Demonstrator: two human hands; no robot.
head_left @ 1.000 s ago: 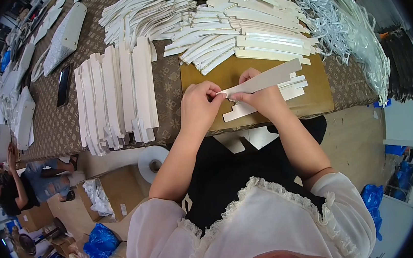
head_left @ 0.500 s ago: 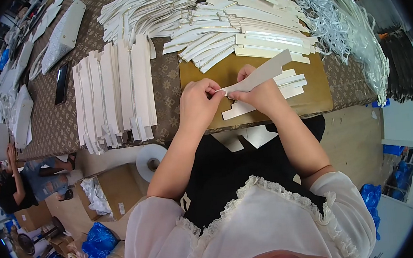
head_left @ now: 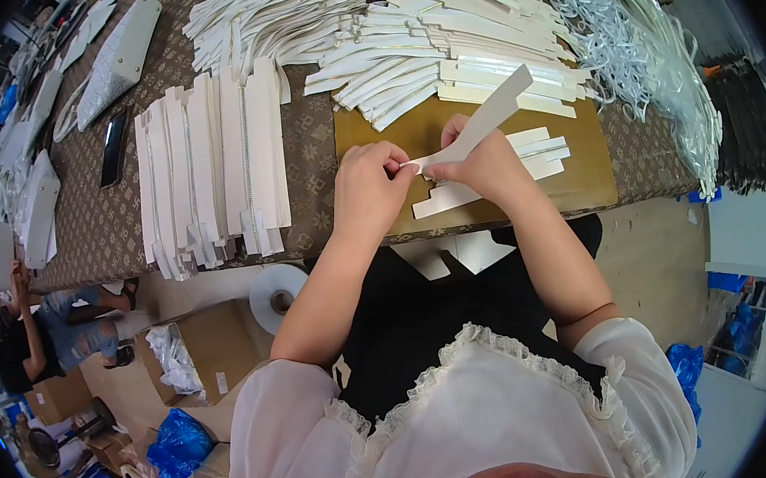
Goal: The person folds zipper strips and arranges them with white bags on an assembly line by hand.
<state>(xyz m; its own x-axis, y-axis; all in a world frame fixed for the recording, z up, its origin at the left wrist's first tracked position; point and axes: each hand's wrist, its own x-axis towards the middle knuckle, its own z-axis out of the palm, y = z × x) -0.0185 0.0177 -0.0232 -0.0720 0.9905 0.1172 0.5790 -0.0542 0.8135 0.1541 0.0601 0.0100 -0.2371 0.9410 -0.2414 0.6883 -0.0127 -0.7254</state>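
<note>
A pale cream strip (head_left: 490,113) is held up over the brown board (head_left: 364,129), its wide end pointing up and to the right. My left hand (head_left: 371,185) pinches the strip's narrow left end between thumb and fingers. Close beside it, my right hand (head_left: 484,165) grips the same strip, thumb in front and fingers behind. Under my right hand lies a zipper piece (head_left: 544,148) with cream strips along it, partly hidden by that hand. The exact fold at the pinched end is too small to make out.
Left of the board are stacked cream zipper panels (head_left: 212,163). Behind it lie piles of cream strips (head_left: 394,56). White cords (head_left: 597,34) hang at the right. A phone (head_left: 114,149) and white quilted bag pieces (head_left: 123,57) lie left; a person (head_left: 54,331) is at lower left.
The strip's free end has swung slightly upward and to the left. Both hands keep their hold in nearly the same place.
</note>
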